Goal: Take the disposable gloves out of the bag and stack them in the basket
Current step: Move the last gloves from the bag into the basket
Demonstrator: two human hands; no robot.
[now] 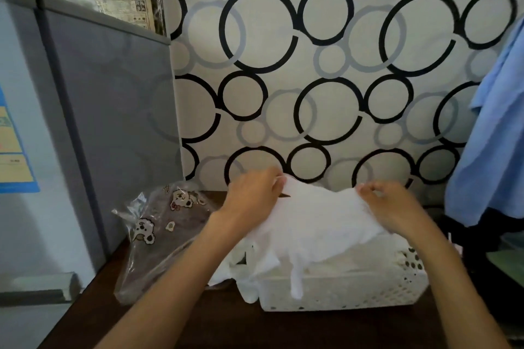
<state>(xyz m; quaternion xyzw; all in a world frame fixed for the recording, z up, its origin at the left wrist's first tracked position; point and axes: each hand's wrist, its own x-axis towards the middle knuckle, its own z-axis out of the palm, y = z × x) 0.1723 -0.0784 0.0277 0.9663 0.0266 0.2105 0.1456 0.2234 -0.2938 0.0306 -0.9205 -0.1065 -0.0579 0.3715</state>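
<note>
A thin white disposable glove (pixel 317 218) is stretched out above a white perforated plastic basket (pixel 343 289). My left hand (pixel 255 193) pinches the glove's far left corner. My right hand (pixel 388 204) pinches its right edge. The glove's fingers hang down over the basket's front rim. More white gloves lie piled inside the basket, and one spills over its left end. A clear plastic bag (pixel 158 232) printed with cartoon bears lies flat on the table to the left of the basket.
The dark wooden table (pixel 226 323) stands against a wall covered in a circle-patterned sheet (pixel 312 65). A grey-blue cabinet (pixel 85 122) stands at the left. Blue cloth (pixel 490 150) hangs at the right over dark objects.
</note>
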